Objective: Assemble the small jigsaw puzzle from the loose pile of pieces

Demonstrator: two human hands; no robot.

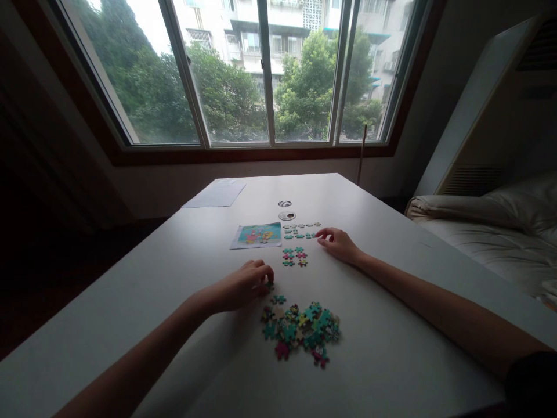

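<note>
Paper sheet (215, 194) below the window (261, 69), pale bedding (478, 209) at right.

light: daylight only from the window (270, 69), overexposed at its top | room: dim, walls beside window nearly black | bench (391, 348): pale, soft shadows toward camera | edges: frame lines bend, wide-angle

The person's left hand (246, 285) lies knuckles-up just beyond the pile of puzzle pieces (300, 331) and to its left, fingers curled under with the tips bunched toward the pile. The left forearm (143, 360) runs back past the pile's left side. The right hand (339, 244) rests palm-down well beyond the pile and to its right, fingers loosely bent, with the right forearm (435, 307) stretched back along that side. It cannot be told whether either hand pinches anything.
</note>
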